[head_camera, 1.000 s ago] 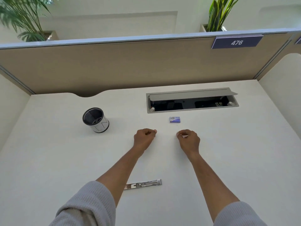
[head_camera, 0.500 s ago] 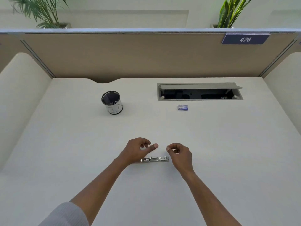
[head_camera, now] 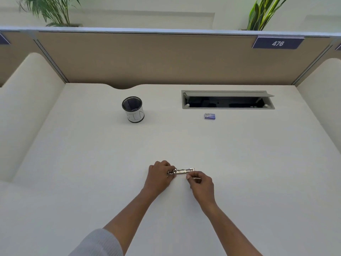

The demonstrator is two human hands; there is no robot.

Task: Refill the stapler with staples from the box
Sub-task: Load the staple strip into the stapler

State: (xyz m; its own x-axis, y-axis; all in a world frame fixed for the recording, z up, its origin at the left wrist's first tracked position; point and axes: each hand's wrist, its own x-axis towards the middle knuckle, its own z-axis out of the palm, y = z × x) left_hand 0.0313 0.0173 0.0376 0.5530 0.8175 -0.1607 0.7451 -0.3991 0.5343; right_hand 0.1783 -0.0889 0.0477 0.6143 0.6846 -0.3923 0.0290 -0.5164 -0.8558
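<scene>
A slim metal stapler (head_camera: 182, 171) lies on the white desk in front of me. My left hand (head_camera: 159, 177) grips its left end. My right hand (head_camera: 201, 183) is just to the right of it and nearer to me, thumb and forefinger pinched on a small pale sliver that looks like a strip of staples, fingertips close to the stapler's near edge. The small blue staple box (head_camera: 209, 116) sits farther back, below the desk's cable slot, well away from both hands.
A black mesh pen cup (head_camera: 133, 109) stands at the back left. An open grey cable slot (head_camera: 227, 107) is set into the desk at the back right. Beige partitions wall the desk on three sides.
Both hands drew back from near the staple box to the stapler. My left hand has taken hold of the stapler's left end, and my right hand has come in beside it.
</scene>
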